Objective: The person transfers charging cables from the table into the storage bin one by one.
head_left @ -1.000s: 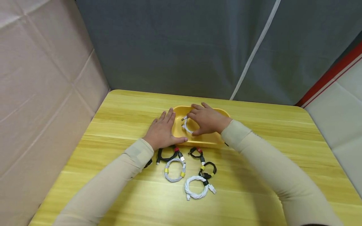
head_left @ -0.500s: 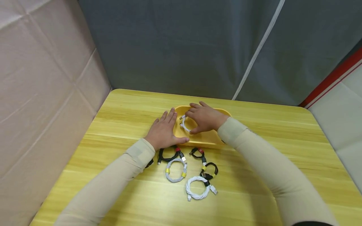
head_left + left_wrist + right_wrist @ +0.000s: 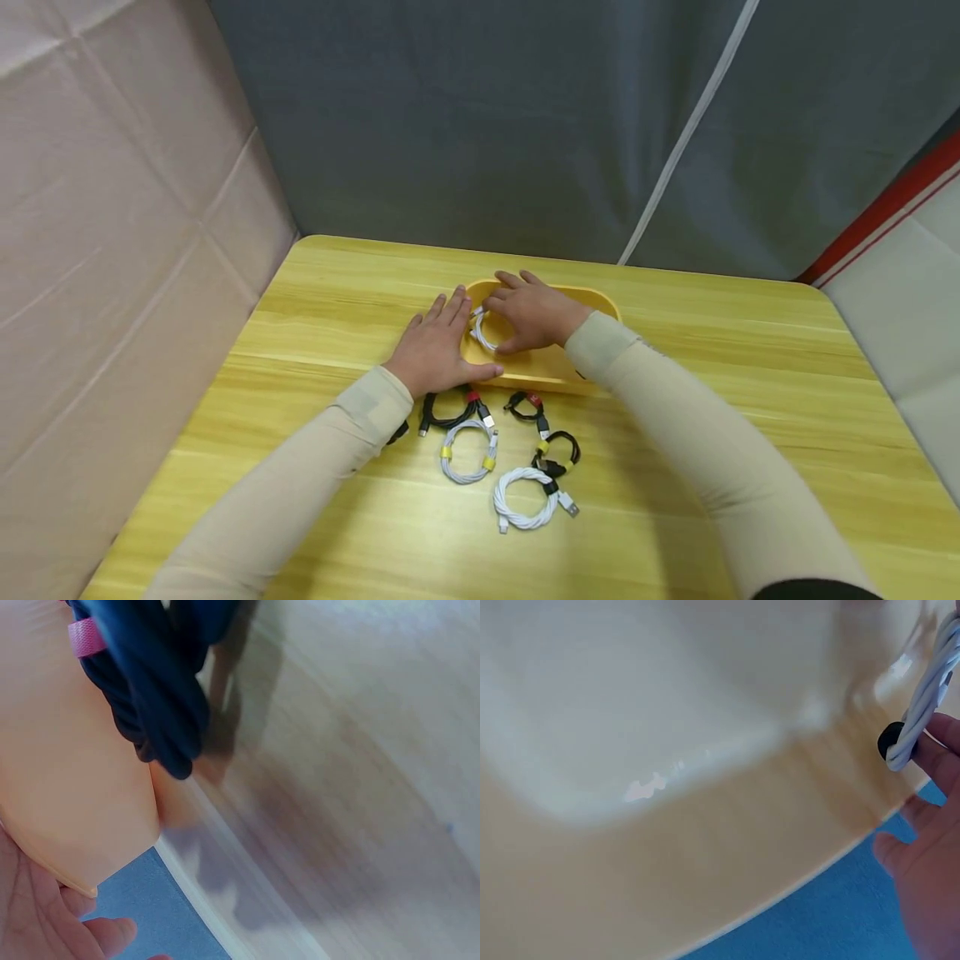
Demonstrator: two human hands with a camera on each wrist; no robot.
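Observation:
A yellow tray (image 3: pixel 547 372) stands in the middle of the wooden table (image 3: pixel 750 350). My right hand (image 3: pixel 531 317) is inside its left half and holds a coiled white cable (image 3: pixel 480 332), which the right wrist view shows against the fingertips (image 3: pixel 930 750) over the tray floor (image 3: pixel 705 825). My left hand (image 3: pixel 437 350) lies flat against the tray's left end, thumb along the front wall. Just below it lies a black cable with a red tie (image 3: pixel 450 411), seen close in the left wrist view as a dark coil (image 3: pixel 150 697) beside the tray wall (image 3: pixel 75 795).
In front of the tray lie a white cable with yellow ties (image 3: pixel 468 450), a small black cable with a red tie (image 3: pixel 525 406), a black cable with yellow ties (image 3: pixel 557 452) and a white cable (image 3: pixel 525 498). Cardboard stands on the left, grey cloth behind.
My right hand has slid the white cable leftward inside the tray, toward its left end. The left hand has stayed where it was.

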